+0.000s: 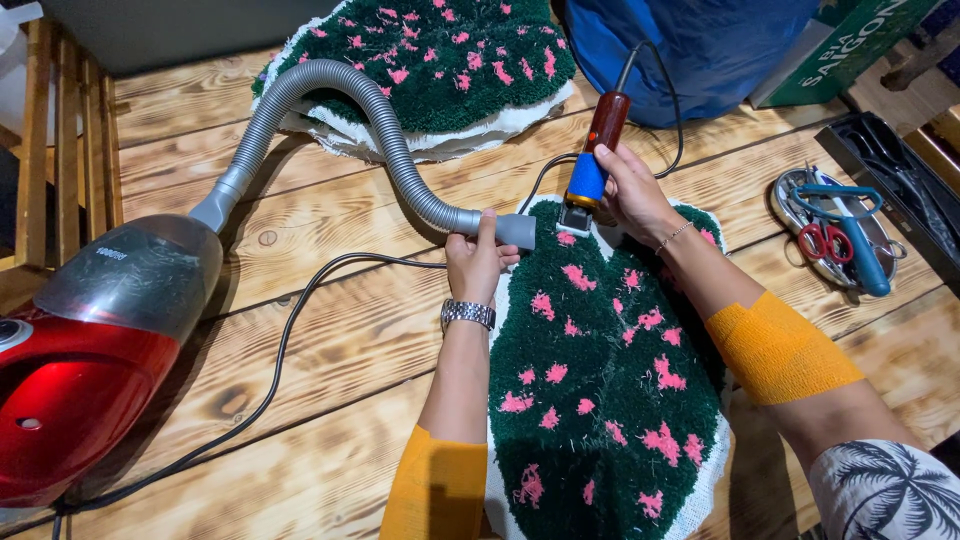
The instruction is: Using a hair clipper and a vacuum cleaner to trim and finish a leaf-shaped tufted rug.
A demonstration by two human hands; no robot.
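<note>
Your left hand (477,262) grips vacuum hose (372,110) nozzle. Your right hand (628,192) clamps clipper (592,165), blade on far edge of green rug (600,380). Red vacuum (85,350) near left.

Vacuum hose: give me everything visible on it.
The vacuum hose is grey, ribbed and flexible, plastic by the look. It leaves the red canister vacuum by a smooth grey cuff, arches over the far green-and-pink rug and ends in a smooth nozzle at the near rug's top edge. The left hand grips it just behind the nozzle.
</note>
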